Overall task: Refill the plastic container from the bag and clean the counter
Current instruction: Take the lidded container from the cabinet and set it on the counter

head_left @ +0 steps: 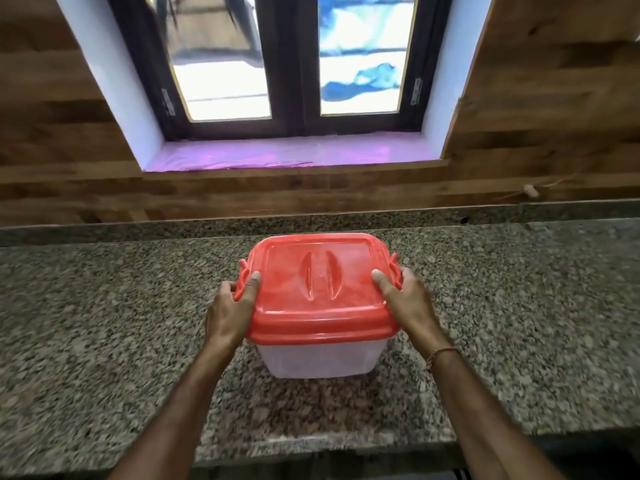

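Plastic container (320, 358) on counter (104, 306), red lid (320, 289) gripped by both hands, left (230, 306), right (403, 299), contents unclear

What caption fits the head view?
Both hands, left hand and right hand, grip the red lid on the plastic container.

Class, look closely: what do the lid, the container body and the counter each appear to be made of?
Lid: red moulded plastic, slightly glossy, with a formed ridge handle. Container body: translucent, cloudy plastic. Counter: apparently polished granite, judging by its speckled grain, or a look-alike.
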Demonstrator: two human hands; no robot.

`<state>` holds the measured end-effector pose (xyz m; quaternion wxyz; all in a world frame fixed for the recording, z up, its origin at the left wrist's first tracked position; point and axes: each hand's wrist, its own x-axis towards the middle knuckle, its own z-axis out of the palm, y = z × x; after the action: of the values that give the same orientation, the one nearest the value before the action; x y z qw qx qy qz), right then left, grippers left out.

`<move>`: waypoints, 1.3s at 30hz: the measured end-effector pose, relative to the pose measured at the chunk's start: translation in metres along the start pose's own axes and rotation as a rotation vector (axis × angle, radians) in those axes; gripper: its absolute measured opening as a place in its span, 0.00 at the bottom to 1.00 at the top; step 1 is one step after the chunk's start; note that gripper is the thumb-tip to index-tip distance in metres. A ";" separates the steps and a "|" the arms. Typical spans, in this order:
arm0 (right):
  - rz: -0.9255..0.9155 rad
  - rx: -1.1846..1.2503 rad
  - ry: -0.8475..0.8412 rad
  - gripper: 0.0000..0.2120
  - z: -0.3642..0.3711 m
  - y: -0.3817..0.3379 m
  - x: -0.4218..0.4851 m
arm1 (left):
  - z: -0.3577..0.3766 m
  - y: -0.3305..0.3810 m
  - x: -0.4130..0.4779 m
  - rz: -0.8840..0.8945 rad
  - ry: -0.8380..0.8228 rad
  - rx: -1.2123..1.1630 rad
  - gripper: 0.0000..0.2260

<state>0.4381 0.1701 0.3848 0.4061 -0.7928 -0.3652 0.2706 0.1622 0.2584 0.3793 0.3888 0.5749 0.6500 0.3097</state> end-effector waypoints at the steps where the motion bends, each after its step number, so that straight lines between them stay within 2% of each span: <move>1: 0.003 -0.008 0.001 0.36 0.002 -0.001 0.006 | 0.001 0.002 0.009 -0.030 -0.012 -0.020 0.29; 4: 0.027 -0.035 0.008 0.29 0.007 -0.007 0.020 | -0.005 0.006 0.036 -0.120 -0.079 -0.018 0.38; 6: 0.067 -0.036 0.001 0.28 0.009 -0.009 0.027 | -0.010 0.002 0.049 -0.147 -0.133 -0.016 0.42; 12: 0.087 -0.111 -0.006 0.32 0.009 0.003 0.040 | -0.014 0.002 0.058 -0.078 -0.105 0.047 0.37; 14: 0.074 -0.153 -0.004 0.30 0.009 0.002 0.044 | -0.012 -0.006 0.061 -0.127 -0.070 -0.036 0.33; 17: 0.074 -0.151 0.035 0.30 0.010 0.003 0.047 | -0.012 -0.017 0.065 -0.174 -0.100 -0.185 0.29; 21: 0.207 0.223 -0.011 0.24 0.011 0.009 0.045 | -0.015 -0.040 0.079 -0.319 -0.174 -0.418 0.28; 25: 0.347 0.486 -0.105 0.25 0.016 0.015 0.037 | -0.011 -0.055 0.083 -0.423 -0.230 -0.556 0.25; 27: 0.355 0.495 -0.072 0.23 0.022 0.022 0.037 | -0.009 -0.050 0.079 -0.387 -0.190 -0.579 0.22; 29: 0.285 0.414 0.057 0.20 0.025 0.017 0.032 | -0.011 -0.040 0.073 -0.290 -0.122 -0.574 0.20; 31: 0.175 0.348 0.147 0.21 0.025 0.005 0.022 | -0.014 -0.029 0.066 -0.170 -0.157 -0.527 0.26; 34: 0.093 0.390 -0.004 0.22 0.029 -0.012 0.008 | -0.012 -0.013 0.051 -0.053 -0.288 -0.493 0.32; 39: 0.099 0.404 0.007 0.28 0.031 -0.021 0.005 | -0.007 -0.002 0.045 -0.002 -0.221 -0.459 0.35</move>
<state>0.4116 0.1962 0.3855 0.5444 -0.7131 -0.2626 0.3553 0.1539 0.3026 0.3741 0.5781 0.5015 0.5167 0.3838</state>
